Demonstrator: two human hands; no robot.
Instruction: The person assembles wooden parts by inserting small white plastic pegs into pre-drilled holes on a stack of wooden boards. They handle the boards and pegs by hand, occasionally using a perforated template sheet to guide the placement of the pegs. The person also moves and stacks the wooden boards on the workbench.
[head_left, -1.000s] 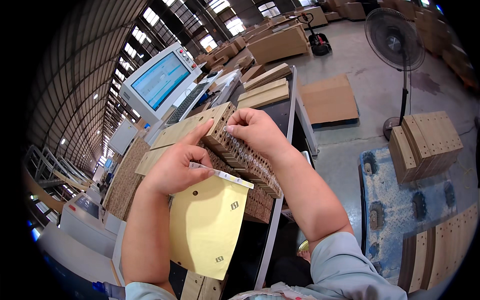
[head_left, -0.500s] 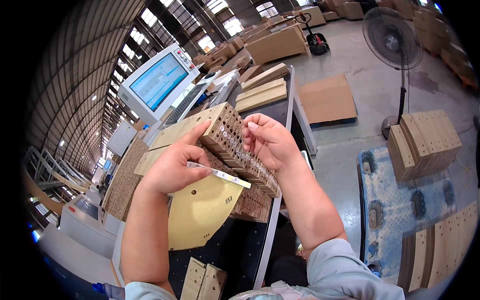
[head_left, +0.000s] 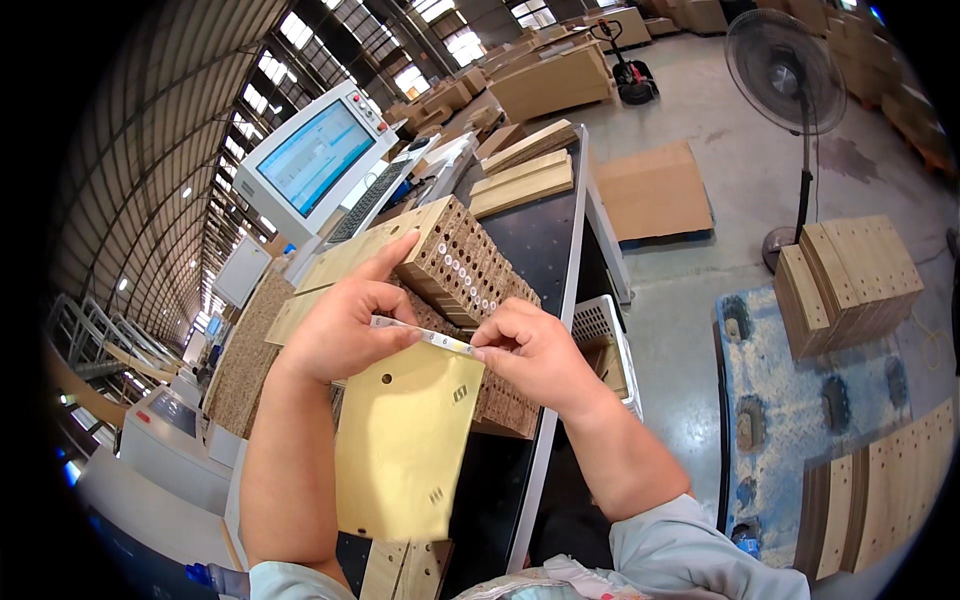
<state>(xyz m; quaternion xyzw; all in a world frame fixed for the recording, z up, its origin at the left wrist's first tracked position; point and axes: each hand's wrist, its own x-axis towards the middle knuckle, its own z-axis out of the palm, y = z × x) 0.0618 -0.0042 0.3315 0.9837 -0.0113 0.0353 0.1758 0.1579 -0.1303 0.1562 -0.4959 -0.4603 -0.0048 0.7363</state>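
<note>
Yellow paper sheet (head_left: 400, 450) hangs just below your left fingers, two dark printed emblems along its right side. Your left hand (head_left: 345, 330) grips the sheet's white strip (head_left: 440, 343) between thumb and curled fingers, forefinger stretched against the drilled boards (head_left: 432, 250). Your right hand (head_left: 540, 350) pinches narrowly at the strip's right end; whether a label is between those fingertips, you cannot tell. Small dark characters mark the strip between your hands. Beyond your right fingers, round white stickers (head_left: 457, 268) line the boards' holed face; past your left, a monitor (head_left: 318, 155) shows lettering too small to read.
</note>
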